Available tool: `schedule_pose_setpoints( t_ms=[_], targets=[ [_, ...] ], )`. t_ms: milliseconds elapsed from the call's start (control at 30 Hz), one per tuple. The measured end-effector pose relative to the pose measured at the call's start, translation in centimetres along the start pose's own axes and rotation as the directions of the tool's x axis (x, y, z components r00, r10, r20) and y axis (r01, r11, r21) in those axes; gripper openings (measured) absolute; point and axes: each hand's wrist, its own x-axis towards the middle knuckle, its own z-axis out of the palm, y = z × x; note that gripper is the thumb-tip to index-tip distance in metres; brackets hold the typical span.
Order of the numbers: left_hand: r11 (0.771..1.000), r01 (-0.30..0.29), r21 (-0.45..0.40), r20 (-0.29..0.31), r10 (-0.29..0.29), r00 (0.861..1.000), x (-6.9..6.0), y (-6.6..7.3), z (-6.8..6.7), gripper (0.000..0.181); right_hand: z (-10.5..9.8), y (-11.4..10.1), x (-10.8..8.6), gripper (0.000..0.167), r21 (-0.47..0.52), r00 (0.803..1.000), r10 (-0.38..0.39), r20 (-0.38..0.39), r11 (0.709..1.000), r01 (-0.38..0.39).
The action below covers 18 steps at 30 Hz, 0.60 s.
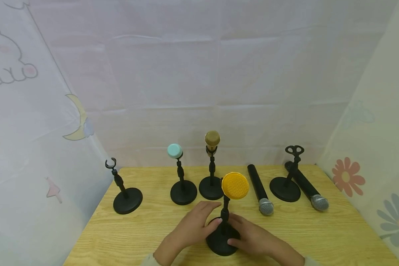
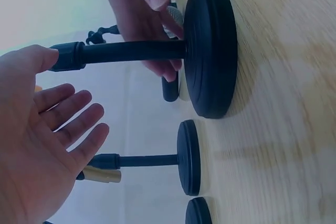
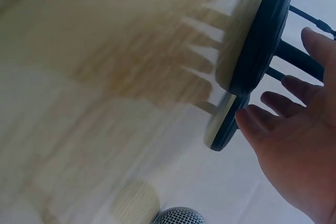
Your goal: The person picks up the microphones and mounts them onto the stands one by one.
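A black round-based microphone stand (image 1: 219, 242) bearing a yellow microphone (image 1: 235, 186) stands upright on the table between both hands. My left hand (image 1: 191, 225) is at its left side, fingers loosely spread. In the left wrist view, the left thumb is at the collar on the pole (image 2: 131, 51), and the other fingers are apart from it. My right hand (image 1: 252, 236) is at the right of the base, its thumb over the base's edge. In the right wrist view, its fingers are relaxed beside the base (image 3: 262, 35); whether they touch it I cannot tell.
Behind stand a mint-topped microphone (image 1: 174, 151) and a gold microphone (image 1: 212, 139) on stands. An unloaded stand (image 1: 128, 200) is at left, another (image 1: 285, 189) at right. Two black handheld microphones, one nearer (image 1: 258, 186) and one farther right (image 1: 307, 184), lie on the wooden table (image 1: 119, 240).
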Motion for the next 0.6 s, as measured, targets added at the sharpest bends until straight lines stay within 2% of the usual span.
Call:
schedule_pose_setpoints(
  t_ms=[167, 300, 467, 600],
  targets=[
    [0.995, 0.023, -0.094, 0.044, -0.019, 0.999, 0.4, 0.2, 0.1, 0.055, 0.3, 0.1, -0.1, 0.069, -0.062, 0.998, -0.049, 0.030, 0.997, 0.050],
    [0.987, 0.036, -0.158, 0.066, -0.026, 0.997, 0.6, 0.4, 0.4, 0.056, 0.5, 0.0, -0.3, 0.072, -0.093, 0.997, -0.051, 0.057, 0.994, 0.056],
    [0.981, 0.040, -0.188, 0.081, -0.025, 0.996, 0.9, 0.6, 0.7, 0.058, 0.6, 0.1, -0.4, 0.069, -0.123, 0.995, -0.091, 0.040, 0.988, 0.095],
    [0.972, 0.065, -0.226, 0.083, -0.047, 0.995, 1.2, 0.7, 1.1, 0.058, 0.6, 0.1, -0.5, 0.069, -0.164, 0.993, -0.112, 0.044, 0.979, 0.118]
  ],
)
